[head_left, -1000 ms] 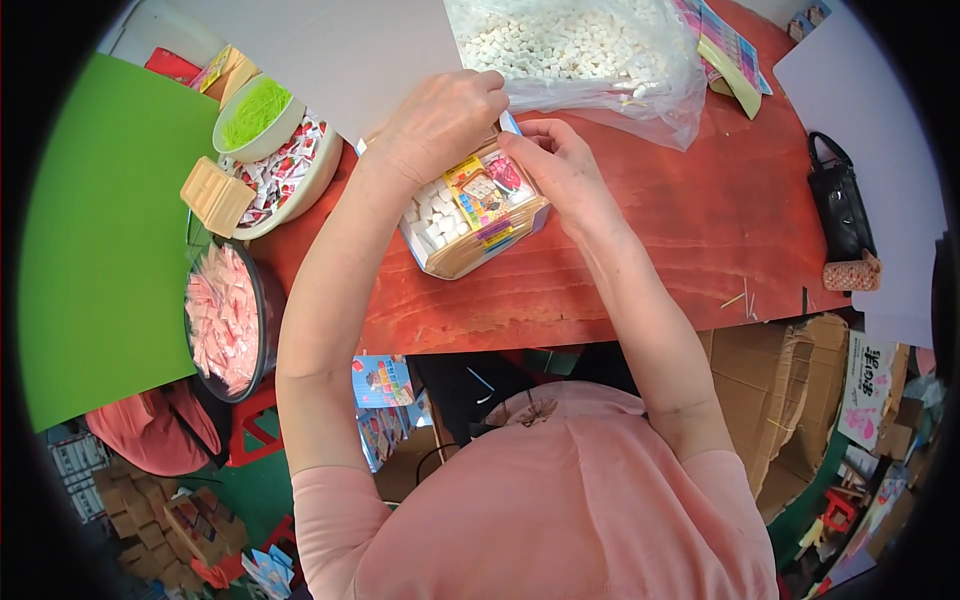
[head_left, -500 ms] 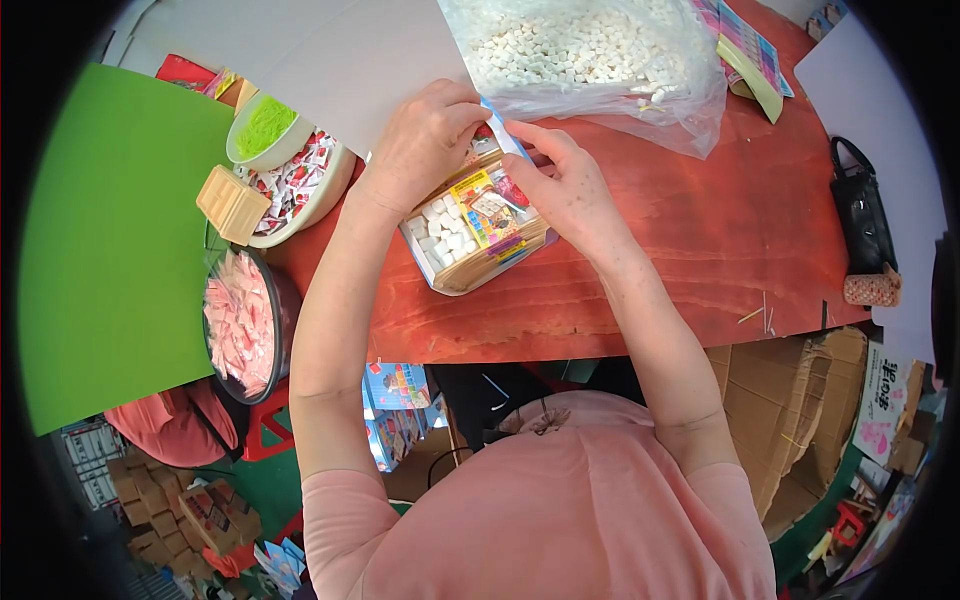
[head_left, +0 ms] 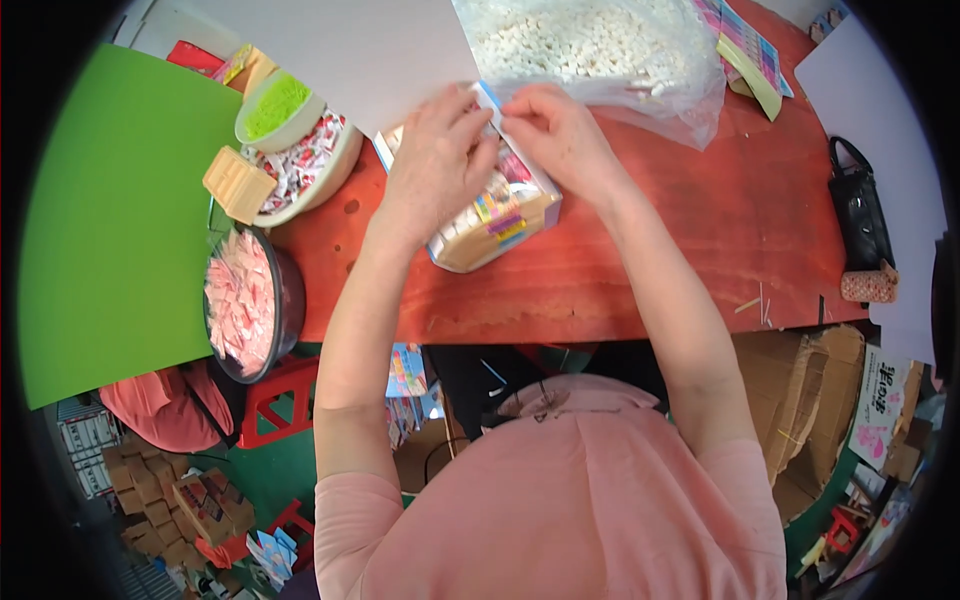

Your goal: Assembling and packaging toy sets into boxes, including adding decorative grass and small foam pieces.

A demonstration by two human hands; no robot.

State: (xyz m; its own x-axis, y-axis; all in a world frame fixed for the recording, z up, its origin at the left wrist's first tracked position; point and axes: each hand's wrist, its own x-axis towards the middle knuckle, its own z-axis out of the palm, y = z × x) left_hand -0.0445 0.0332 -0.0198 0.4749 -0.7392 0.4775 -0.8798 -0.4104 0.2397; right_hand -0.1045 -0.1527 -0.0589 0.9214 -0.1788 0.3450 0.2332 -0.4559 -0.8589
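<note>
An open paper box [head_left: 505,248] with blue-edged walls lies on the red table in front of me. Inside it I see white marshmallow-like pieces [head_left: 462,220], a yellow printed packet [head_left: 496,200] and tan pieces. My left hand [head_left: 432,165] reaches across the box from its left, fingers bent at the far wall and thumb over the contents. Thumb and fingers of my right hand [head_left: 562,138] pinch the far right rim. The left fingertips are partly hidden and slightly blurred.
A clear bag [head_left: 690,120] of white pieces lies beyond the box. Leftward stand a bowl [head_left: 300,135] of green shreds, a cream basin [head_left: 345,165] of small packets, a tan square tray [head_left: 238,185] and a dark bucket [head_left: 290,300] of pink packets. A black pouch [head_left: 860,215] lies far right.
My left hand has come nearer over the box and covers more of its contents. My right hand has moved farther along the right wall, its fingers now closer together.
</note>
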